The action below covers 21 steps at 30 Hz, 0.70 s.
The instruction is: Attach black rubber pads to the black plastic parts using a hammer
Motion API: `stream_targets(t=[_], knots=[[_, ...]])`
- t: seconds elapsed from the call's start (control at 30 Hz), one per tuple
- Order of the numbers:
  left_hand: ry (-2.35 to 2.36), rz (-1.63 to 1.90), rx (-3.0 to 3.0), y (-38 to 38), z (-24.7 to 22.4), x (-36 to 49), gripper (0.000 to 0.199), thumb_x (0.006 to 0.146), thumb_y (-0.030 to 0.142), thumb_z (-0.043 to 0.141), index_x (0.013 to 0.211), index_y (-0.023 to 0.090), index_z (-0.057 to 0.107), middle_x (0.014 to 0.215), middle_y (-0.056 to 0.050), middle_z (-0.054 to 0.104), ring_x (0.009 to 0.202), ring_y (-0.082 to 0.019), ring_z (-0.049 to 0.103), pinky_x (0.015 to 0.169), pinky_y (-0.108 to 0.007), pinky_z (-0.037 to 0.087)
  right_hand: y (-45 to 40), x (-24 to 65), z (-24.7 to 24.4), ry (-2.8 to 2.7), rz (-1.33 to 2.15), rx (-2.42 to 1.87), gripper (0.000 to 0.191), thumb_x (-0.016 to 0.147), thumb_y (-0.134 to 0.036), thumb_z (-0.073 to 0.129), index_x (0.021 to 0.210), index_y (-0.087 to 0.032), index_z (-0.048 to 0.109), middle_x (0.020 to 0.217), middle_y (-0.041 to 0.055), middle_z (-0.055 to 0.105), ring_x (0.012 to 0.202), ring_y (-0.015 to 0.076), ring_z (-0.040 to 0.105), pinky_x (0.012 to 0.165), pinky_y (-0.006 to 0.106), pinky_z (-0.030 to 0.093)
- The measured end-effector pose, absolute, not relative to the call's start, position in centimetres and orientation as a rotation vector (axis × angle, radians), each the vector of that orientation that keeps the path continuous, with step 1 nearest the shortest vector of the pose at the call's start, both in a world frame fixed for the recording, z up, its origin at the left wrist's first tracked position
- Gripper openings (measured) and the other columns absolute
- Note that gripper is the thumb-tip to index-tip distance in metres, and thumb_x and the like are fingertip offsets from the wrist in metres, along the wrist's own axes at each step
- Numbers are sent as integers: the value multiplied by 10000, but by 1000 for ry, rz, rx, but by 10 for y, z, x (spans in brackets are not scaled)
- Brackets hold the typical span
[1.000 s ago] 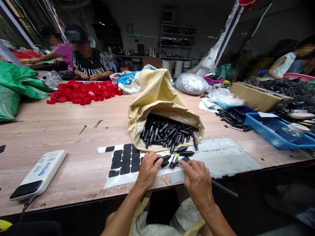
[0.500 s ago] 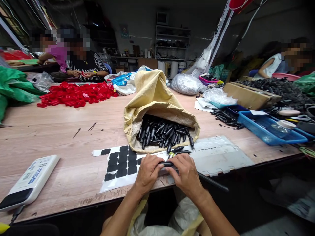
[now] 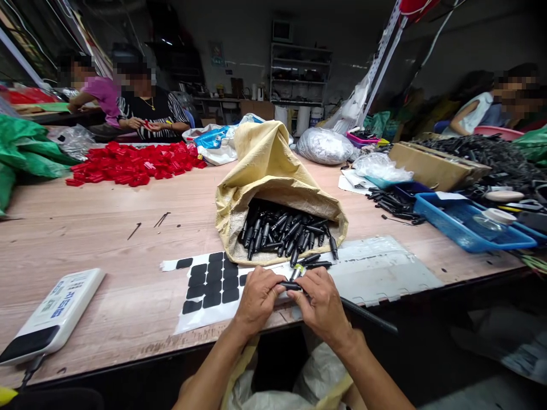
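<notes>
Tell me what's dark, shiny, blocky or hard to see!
Head view: the back wall is dim, the wooden table brighter; blocky squares hide the co-workers' heads; shiny glints dot the black pieces in the yellow sack; the black tube between the left hand and right hand shows little detail.

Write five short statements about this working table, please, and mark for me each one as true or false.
1. The left hand and right hand both hold one slim black piece. True.
2. The pile of red pieces lies to the left of the yellow sack. True.
3. The sack's mouth faces away from the hands. False: it faces toward them.
4. The sheet's squares are red. False: its squares are black.
5. The white device lies left of both hands. True.
</notes>
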<state>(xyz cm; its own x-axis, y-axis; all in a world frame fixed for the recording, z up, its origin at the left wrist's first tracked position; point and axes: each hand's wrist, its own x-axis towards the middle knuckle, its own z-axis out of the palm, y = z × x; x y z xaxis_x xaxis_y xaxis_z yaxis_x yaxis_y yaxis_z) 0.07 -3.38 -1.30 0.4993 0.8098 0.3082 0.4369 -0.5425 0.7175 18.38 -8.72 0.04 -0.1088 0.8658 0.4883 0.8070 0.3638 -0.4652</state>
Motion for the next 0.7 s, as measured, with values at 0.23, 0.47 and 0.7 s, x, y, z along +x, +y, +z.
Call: stream_targets(t=[0.23, 0.47, 0.7], knots=[[1021, 935, 2041, -35, -8, -1, 165, 870, 239, 604, 1004, 228, 699, 989, -38, 701, 991, -253, 542, 904, -391, 381, -92, 201, 1, -1899, 110, -1514, 324, 872, -298, 682, 1186, -236, 636, 961, 41, 642, 918, 227, 527, 815, 363, 411], [1038, 959, 1989, -33, -9, -1, 199, 792, 163, 616, 968, 226, 683, 981, -30, 687, 1010, -252, 549, 925, -391, 390, -99, 227, -7, -1865, -89, -1624, 333, 862, -293, 654, 1187, -226, 624, 1055, 74, 652, 977, 252, 546, 820, 378, 421], [1051, 984, 2012, -35, -4, -1, 200, 775, 129, 600, 945, 218, 655, 961, -34, 667, 991, -249, 557, 905, -399, 413, -100, 211, -14, -1936, -217, -1766, 119, 928, -305, 595, 989, -220, 651, 930, 58, 614, 909, 226, 528, 787, 350, 370]])
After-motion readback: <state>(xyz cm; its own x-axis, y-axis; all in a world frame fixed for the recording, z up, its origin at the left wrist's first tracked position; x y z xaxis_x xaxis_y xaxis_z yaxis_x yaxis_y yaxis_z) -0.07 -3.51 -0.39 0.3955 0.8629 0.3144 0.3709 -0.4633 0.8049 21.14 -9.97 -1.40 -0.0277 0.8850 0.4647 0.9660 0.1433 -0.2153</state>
